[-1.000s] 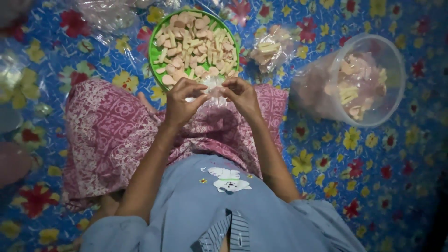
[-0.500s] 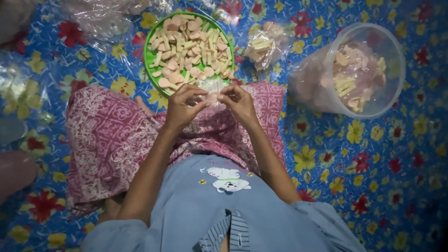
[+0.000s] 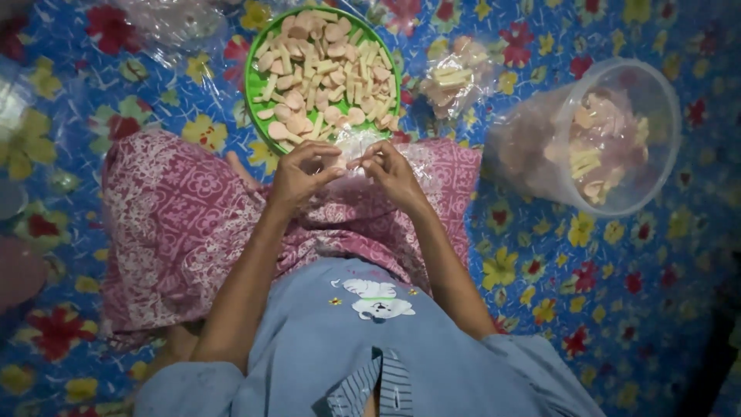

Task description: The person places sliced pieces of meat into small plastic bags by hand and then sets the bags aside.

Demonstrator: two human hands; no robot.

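Both sets of fingertips are pinched together on a small clear plastic bag (image 3: 351, 150), the left hand (image 3: 299, 176) curled on its left side and the right hand (image 3: 392, 171) closed on its right, so the bag is stretched between them just above the lap; what it holds cannot be told. Compared with half a second ago, the hands sit in much the same pose, thumbs and forefingers still meeting at the bag, with only a slight drift of the view downward and left. Directly beyond the fingers lies a round green plate (image 3: 255, 77) heaped with pale pink and cream snack pieces (image 3: 328, 66), its near rim touching the bag. The hands work over a pink patterned cloth (image 3: 177, 224) across the knees. To the right of the plate lies a filled bag of snacks (image 3: 455, 81), and further right a clear plastic tub (image 3: 610, 135) lies tilted with more pieces inside. Everything rests on a blue floral mat (image 3: 617, 309), with crumpled clear plastic (image 3: 166, 23) near its far left edge.
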